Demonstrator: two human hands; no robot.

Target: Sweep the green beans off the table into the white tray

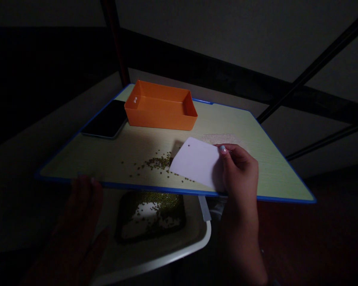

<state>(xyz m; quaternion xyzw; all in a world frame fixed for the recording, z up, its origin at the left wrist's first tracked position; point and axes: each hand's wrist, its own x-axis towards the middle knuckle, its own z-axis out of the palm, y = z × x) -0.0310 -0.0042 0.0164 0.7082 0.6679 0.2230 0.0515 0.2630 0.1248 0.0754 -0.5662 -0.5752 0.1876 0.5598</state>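
My right hand (pixel 238 171) pinches a thin white plastic scraper (pixel 197 161) with a small hole near one corner. It is tilted over the table, its left edge beside a scattered heap of small green beans (pixel 159 162), which look like mung beans. In deep shadow, my left hand (pixel 82 214) has its fingers stretched up at the front edge of the folding table (pixel 143 143), with the thumb apart. Beneath that edge sits a white basin (pixel 207 236) with many more green beans (pixel 167 202) spread over its bottom.
An orange rectangular bin (pixel 161 117) stands at the back of the table. Left of it lies a dark-screened tablet (pixel 106 119). A pale grainy patch (pixel 220 139) lies behind the scraper. A blue rim runs around the tabletop, and a wall rises behind.
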